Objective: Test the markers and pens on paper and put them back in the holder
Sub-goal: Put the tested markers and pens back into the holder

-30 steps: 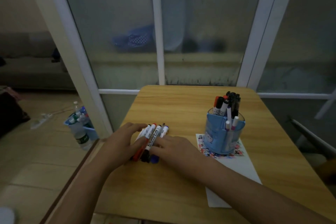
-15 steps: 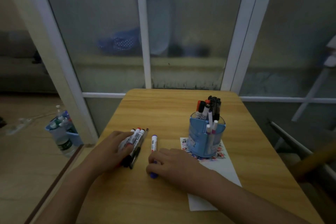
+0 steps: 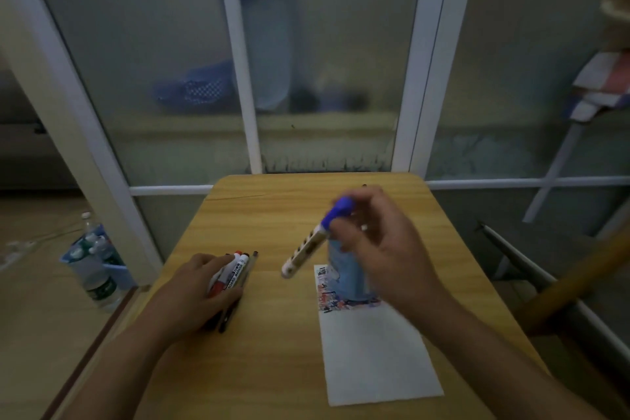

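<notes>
Table [image 3: 293, 361]: wood-grain top, smooth, slight sheen. Paper sheet [image 3: 378, 355]: white, matt, inked scribbles at its 12 o'clock end. Blue-capped marker [image 3: 315, 239]: smooth plastic, printed white barrel. Marker bundle [image 3: 233, 274]: glossy plastic. Holder [image 3: 346, 278]: blue plastic, blurred. Window frame [image 3: 238, 61]: white, smooth; panes frosted glass.

Water bottles [image 3: 99, 283] on floor beside wooden table [image 3: 272, 368].

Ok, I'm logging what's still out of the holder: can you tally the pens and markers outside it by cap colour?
Blue-capped marker, in the right hand's fingers: 1
Red-capped marker, under the left hand: 1
Dark-tipped pens, under the left hand: 2
Total: 4 showing; the left hand may hide more.
</notes>
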`<state>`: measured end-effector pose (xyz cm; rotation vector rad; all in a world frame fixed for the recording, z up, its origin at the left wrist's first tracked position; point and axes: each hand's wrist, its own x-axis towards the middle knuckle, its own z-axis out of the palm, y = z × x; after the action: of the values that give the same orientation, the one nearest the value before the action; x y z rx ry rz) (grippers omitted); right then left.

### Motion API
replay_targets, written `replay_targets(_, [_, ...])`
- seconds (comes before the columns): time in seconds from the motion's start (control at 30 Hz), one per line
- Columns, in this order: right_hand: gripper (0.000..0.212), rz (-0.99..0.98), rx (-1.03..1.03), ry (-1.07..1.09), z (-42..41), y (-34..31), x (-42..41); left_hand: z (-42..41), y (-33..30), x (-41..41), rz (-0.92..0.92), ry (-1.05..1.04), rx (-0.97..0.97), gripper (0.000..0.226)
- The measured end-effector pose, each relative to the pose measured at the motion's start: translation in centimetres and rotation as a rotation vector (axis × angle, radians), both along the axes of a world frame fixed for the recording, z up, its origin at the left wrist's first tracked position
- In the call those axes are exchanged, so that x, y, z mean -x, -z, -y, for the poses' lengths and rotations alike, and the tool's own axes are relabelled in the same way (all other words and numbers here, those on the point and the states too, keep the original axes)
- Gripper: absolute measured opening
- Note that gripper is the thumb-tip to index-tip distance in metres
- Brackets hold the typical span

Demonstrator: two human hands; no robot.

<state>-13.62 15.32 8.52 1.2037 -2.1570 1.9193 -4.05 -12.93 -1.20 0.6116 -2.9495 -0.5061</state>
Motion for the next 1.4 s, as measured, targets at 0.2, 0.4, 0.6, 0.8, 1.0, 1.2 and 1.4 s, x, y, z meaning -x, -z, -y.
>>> replay_targets(0.2, [0.012,0.168,0.271,0.211,-4.3,-2.1,4.9,0.0,-0.2,0.9,-0.013,-0.012,0.022,0.065])
replay_targets(0.4, [0.023,0.274,0.376,0.376,-6.0,-0.8,7.9,-6.5,-3.1,3.1,-0.345,0.137,-0.247,0.062])
replay_targets(0.6, [0.024,0.233,0.338,0.387,-5.7,-0.4,8.4,-10.8,-2.9,6.6,-0.317,0.308,-0.486,0.083])
replay_targets(0.8, [0.018,0.175,0.254,0.373,-5.5,0.3,8.1,-11.7,-2.7,7.8,-0.302,0.315,-0.548,0.088])
replay_targets(1.0, [0.019,0.136,0.252,0.365,-6.0,0.2,8.0,-11.6,-2.8,8.0,-0.298,0.315,-0.546,0.095])
replay_targets(1.2, [0.019,0.034,0.288,0.361,-5.6,-0.6,6.9,-12.8,-2.7,8.7,-0.264,0.299,-0.594,0.081])
replay_targets(1.4, [0.024,-0.117,0.087,0.310,-3.6,0.8,5.3,-13.4,-2.2,8.9,-0.319,0.231,-0.565,0.084])
